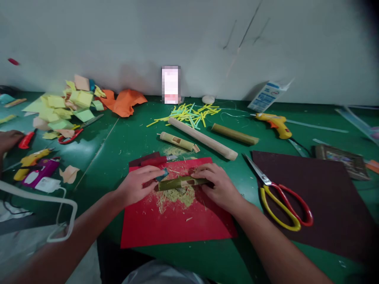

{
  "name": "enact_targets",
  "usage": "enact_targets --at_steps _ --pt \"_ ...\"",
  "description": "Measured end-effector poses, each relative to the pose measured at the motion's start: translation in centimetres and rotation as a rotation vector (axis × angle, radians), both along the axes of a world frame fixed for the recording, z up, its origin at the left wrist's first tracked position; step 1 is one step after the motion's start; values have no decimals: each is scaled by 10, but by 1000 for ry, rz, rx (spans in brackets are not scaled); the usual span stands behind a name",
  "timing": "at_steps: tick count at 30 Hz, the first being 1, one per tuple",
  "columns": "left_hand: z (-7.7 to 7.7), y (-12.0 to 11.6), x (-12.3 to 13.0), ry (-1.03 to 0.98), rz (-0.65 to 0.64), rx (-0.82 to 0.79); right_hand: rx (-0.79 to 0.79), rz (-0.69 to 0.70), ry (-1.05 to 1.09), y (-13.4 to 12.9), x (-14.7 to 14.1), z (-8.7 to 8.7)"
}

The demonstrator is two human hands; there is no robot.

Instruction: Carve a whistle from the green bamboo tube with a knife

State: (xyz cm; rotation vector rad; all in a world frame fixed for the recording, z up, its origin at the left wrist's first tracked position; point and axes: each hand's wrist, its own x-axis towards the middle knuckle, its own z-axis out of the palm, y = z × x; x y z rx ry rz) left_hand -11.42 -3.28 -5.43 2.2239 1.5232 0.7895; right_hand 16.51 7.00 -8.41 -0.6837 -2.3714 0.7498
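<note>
My right hand [220, 185] is closed around the right end of a green bamboo tube [173, 184], which has a notch cut into its upper side. At the tube's left end, my left hand [139, 184] pinches a small dark-blue piece [162, 174], perhaps folded sandpaper. Pale shavings and dust [177, 197] lie below the tube on a red sheet [148, 227]. Just behind my left hand is a red-handled knife [154, 161]. Farther back lie a lighter notched bamboo piece [177, 141], a long pale stick [204, 139] and another bamboo piece [235, 134].
Large scissors [271, 189] rest on a dark sheet [331, 213] at right, below a yellow glue gun [275, 124]. Paper strips [192, 114] and a phone [171, 85] are at the back. Crumpled papers [62, 110] and another person's hand [10, 141] are at left.
</note>
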Motion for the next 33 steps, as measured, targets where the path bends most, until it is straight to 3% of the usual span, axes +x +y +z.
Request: enact_targets --at_steps 16,27,33 --pt "1 4 -4 76 -119 -105 8 -6 -8 0 0 1" --pt "2 7 -6 95 -166 -65 24 1 3 0 -1 1" --pt "-2 7 -6 85 -130 -48 24 0 -3 0 0 2"
